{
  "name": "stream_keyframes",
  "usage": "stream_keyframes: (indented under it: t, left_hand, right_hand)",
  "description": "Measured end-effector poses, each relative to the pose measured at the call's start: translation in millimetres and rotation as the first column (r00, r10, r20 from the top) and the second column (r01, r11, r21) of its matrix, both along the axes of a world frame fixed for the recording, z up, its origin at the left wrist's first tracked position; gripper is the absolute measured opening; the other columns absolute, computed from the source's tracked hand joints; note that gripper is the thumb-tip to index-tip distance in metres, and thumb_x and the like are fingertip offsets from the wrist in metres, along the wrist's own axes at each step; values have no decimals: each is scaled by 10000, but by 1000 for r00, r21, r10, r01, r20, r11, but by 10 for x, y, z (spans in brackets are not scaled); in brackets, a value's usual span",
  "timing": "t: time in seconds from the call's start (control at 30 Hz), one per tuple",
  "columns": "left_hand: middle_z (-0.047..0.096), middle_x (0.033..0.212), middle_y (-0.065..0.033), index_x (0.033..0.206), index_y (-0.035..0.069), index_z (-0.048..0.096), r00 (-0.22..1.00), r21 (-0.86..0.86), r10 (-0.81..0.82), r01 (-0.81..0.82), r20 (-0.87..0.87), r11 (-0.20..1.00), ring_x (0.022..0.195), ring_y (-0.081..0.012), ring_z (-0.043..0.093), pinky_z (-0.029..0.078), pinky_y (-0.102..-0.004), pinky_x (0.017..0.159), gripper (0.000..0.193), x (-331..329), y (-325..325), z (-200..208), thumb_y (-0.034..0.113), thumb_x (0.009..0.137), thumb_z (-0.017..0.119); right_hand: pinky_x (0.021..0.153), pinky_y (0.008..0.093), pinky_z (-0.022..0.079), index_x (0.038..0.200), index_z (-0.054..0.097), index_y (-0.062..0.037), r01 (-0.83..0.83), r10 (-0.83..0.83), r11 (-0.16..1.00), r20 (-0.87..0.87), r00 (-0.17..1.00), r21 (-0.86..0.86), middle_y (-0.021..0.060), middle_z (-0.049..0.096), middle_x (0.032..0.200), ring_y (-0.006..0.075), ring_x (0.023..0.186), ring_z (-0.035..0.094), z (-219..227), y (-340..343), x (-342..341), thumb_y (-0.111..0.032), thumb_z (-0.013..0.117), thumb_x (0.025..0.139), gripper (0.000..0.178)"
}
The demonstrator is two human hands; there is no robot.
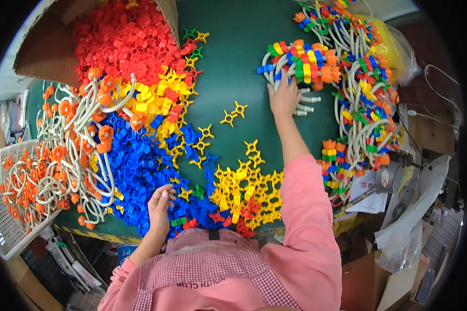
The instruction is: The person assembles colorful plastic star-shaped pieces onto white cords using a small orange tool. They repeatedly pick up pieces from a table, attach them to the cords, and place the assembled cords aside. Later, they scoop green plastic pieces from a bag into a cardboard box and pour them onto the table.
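Note:
My right hand [285, 98] reaches to the far right and rests on a bundle of pale cords [280, 65] strung with red, yellow, green and blue plastic pieces. Its thumb stands apart from the fingers, which lie over the cords; the fingertips are partly hidden. Orange flower-shaped ends [329, 74] cap one side of the bundle, and bare white cord tips [307, 109] stick out below. Close to my body, my left hand [161, 205] hovers at the edge of a heap of blue plastic pieces [135, 160]. Its fingers are loosely bent, with nothing visible in them.
Red pieces [124, 41] spill from a cardboard box [49, 52]. Yellow pieces [244, 192] lie before me on the green table [223, 67]. Orange-ended cords [70, 140] overflow a white basket [5, 246] at left. More strung cords [360, 103] are piled along the right edge.

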State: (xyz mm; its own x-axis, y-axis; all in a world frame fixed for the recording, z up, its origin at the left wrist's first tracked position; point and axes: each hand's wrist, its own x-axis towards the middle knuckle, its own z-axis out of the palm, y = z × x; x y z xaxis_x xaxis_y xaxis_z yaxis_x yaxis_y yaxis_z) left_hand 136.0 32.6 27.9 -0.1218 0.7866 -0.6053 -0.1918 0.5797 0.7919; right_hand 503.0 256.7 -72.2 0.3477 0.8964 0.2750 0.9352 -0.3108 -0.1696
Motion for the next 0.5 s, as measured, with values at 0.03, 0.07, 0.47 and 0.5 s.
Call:
stream_keyframes:
  t: [0.03, 0.07, 0.47, 0.5]
  left_hand:
    - [607, 917, -44, 1065, -2, 587, 1000, 1, 7, -7, -8, 1000, 755, -76, 533, 395, -198, 614, 252, 6, 32, -9, 180, 917, 495]
    - [607, 917, -45, 1062, -2, 588, 1000, 1, 23, -23, -21, 1000, 757, -78, 533, 395, -200, 617, 253, -2, 48, -15, 183, 915, 499]
    - [616, 894, -50, 1048, 0, 596, 989, -43, 64, -70, -133, 997, 755, -96, 529, 409, -227, 653, 223, -141, 261, -250, 131, 897, 498]
    - [618, 899, -53, 1053, 0, 595, 989, -56, 89, -96, -117, 994, 759, -100, 532, 410, -227, 659, 225, -123, 242, -240, 131, 892, 509]
  right_hand:
    - [907, 446, 344, 1335, 328, -228, 18, -18, 1000, -5, 1000, -8, 197, 420, 1251, 325, 1104, 462, -4, 272, 20, -354, 669, 755, 684]
    - [900, 451, 348, 1333, 328, -223, 26, -27, 999, -15, 1000, -18, 194, 425, 1242, 329, 1098, 464, -17, 567, 4, -351, 666, 757, 680]
    - [920, 543, 315, 1374, 251, -294, 3, -23, 992, -158, 987, -128, 226, 400, 1302, 372, 1166, 435, -48, 2894, 847, -514, 551, 796, 687]
    - [932, 549, 282, 1376, 245, -286, 100, -102, 995, -84, 991, -29, 241, 380, 1305, 390, 1183, 386, -8, 2870, 610, -517, 577, 775, 724]
